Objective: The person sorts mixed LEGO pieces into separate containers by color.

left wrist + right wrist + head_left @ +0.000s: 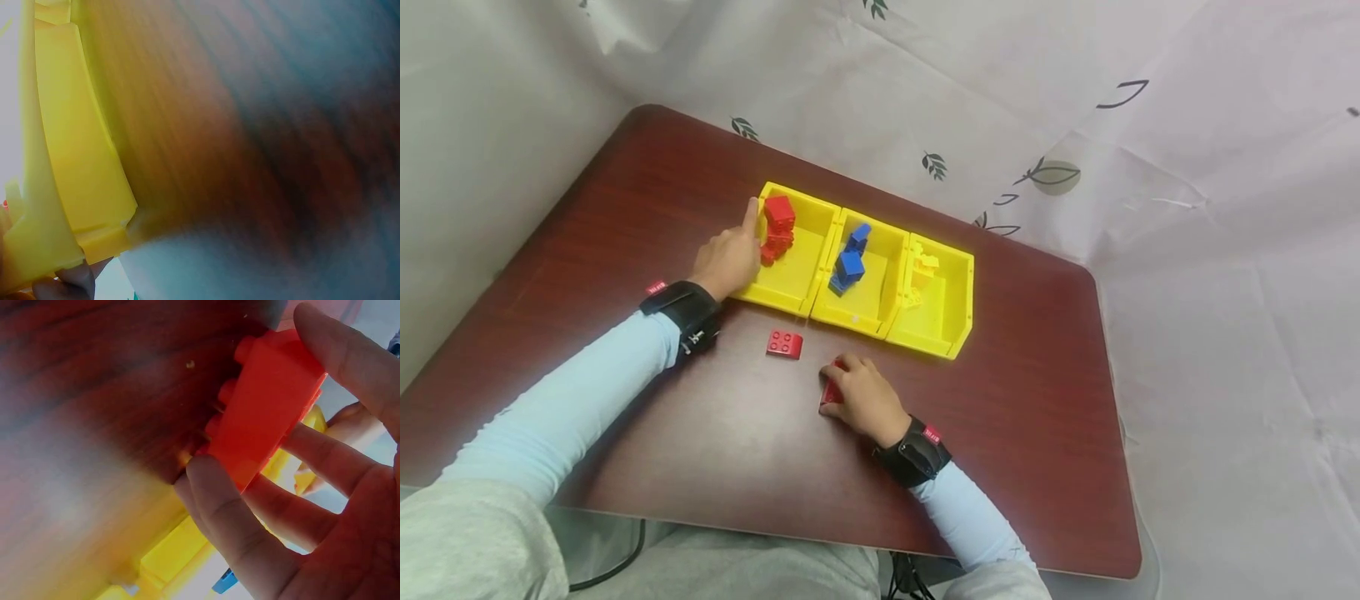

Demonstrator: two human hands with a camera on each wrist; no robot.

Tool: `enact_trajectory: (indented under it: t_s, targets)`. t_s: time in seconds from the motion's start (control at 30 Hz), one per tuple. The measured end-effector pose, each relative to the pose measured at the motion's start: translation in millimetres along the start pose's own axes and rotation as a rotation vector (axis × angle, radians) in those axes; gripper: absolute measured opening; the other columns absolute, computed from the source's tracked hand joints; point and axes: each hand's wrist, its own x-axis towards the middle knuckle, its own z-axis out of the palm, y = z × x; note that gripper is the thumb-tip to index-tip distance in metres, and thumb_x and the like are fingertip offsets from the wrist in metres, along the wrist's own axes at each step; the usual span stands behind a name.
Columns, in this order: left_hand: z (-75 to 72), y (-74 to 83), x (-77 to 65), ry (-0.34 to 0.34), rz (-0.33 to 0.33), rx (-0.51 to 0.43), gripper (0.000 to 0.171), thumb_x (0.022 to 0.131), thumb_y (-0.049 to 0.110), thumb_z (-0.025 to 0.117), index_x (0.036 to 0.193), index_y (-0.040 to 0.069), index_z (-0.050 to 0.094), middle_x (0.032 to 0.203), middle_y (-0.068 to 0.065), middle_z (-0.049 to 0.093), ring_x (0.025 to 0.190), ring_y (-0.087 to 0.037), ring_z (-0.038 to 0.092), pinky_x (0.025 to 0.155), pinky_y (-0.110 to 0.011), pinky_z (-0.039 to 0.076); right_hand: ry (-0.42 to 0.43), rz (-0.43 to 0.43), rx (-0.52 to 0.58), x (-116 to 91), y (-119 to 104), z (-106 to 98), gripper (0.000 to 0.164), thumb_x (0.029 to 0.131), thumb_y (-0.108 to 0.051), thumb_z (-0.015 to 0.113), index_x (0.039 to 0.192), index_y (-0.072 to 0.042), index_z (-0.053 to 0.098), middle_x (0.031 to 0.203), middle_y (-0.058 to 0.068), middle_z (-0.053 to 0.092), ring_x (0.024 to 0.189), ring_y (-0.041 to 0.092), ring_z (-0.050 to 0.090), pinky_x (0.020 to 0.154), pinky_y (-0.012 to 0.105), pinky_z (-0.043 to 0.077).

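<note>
My right hand (868, 400) grips a red toy building brick (269, 406) close over the table, thumb at one end and fingers at the other; round studs show along its side facing the tabletop. My left hand (727, 260) holds the left end of a yellow three-part bin (778, 302), index finger stretched along the side wall. In the left wrist view, its fingertips (69, 284) curl at the bin's edge. A second red brick (784, 344), studs up, lies on the table between the hands, in front of the bin.
Red bricks (779, 215) are piled in the bin's left compartment, blue bricks (850, 267) in the middle one and yellow bricks (923, 265) in the right one. The dark red table (1030, 400) meets a patterned white curtain (880, 108) at the back.
</note>
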Motion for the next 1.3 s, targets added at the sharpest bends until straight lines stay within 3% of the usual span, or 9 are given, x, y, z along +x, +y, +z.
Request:
enact_trajectory:
  t_s: [0.43, 0.67, 0.83, 1.0, 1.2, 1.3]
  targets:
    - [-1.1, 1.6, 1.4, -0.017, -0.007, -0.021, 0.078, 0.103, 0.026, 0.042, 0.157, 0.026, -0.014, 0.087, -0.015, 0.051, 0.064, -0.029, 0.051, 0.069, -0.039, 0.047, 0.009, 0.054, 0.052, 1.5, 0.9, 0.6, 0.058, 0.077, -0.041, 0.082, 0.127, -0.016, 0.066, 0.122, 0.008, 0.062, 0.106, 0.025, 0.058, 0.086, 0.036, 0.054]
    - [-1.9, 1.7, 0.5, -0.015, -0.015, -0.018, 0.077, 0.103, 0.026, 0.042, 0.157, 0.025, -0.014, 0.086, -0.015, 0.050, 0.064, -0.029, 0.051, 0.067, -0.038, 0.047, -0.029, 0.021, 0.131, 15.9, -3.2, -21.6, 0.061, 0.077, -0.042, 0.082, 0.129, -0.015, 0.064, 0.124, 0.007, 0.063, 0.105, 0.020, 0.061, 0.091, 0.034, 0.054]
    - [-2.1, -0.4, -0.3, -0.019, -0.002, -0.014, 0.078, 0.102, 0.026, 0.042, 0.157, 0.024, -0.014, 0.085, -0.015, 0.050, 0.062, -0.029, 0.051, 0.065, -0.037, 0.046, -0.048, -0.044, 0.239, 42.3, -17.2, -60.7, 0.072, 0.078, -0.042, 0.081, 0.139, -0.014, 0.056, 0.126, 0.006, 0.062, 0.101, 0.016, 0.059, 0.093, 0.030, 0.052]
    - [-6.9, -4.4, -0.2, -0.031, 0.044, -0.021, 0.082, 0.100, 0.024, 0.045, 0.157, 0.018, -0.012, 0.084, -0.016, 0.051, 0.061, -0.029, 0.052, 0.064, -0.037, 0.048, -0.107, -0.078, 0.271, 85.2, -30.6, -96.4, 0.074, 0.081, -0.043, 0.078, 0.141, -0.012, 0.051, 0.125, 0.004, 0.064, 0.101, 0.013, 0.057, 0.092, 0.026, 0.051]
    - [-11.4, -7.1, 3.3, -0.105, 0.060, -0.075, 0.095, 0.095, 0.022, 0.054, 0.156, 0.018, -0.018, 0.086, -0.016, 0.052, 0.066, -0.029, 0.057, 0.067, -0.039, 0.052, -0.208, -0.029, 0.271, 138.4, -28.0, -121.5, 0.070, 0.083, -0.040, 0.076, 0.142, -0.012, 0.050, 0.111, 0.004, 0.062, 0.097, 0.016, 0.055, 0.080, 0.023, 0.049]
    - [-12.5, -6.9, 4.0, -0.133, 0.089, -0.081, 0.100, 0.094, 0.021, 0.059, 0.155, 0.017, -0.020, 0.089, -0.018, 0.053, 0.072, -0.031, 0.059, 0.073, -0.044, 0.054, -0.234, -0.002, 0.283, 159.5, -21.9, -129.6, 0.070, 0.084, -0.041, 0.075, 0.142, -0.013, 0.050, 0.117, 0.005, 0.060, 0.103, 0.018, 0.054, 0.083, 0.025, 0.049]
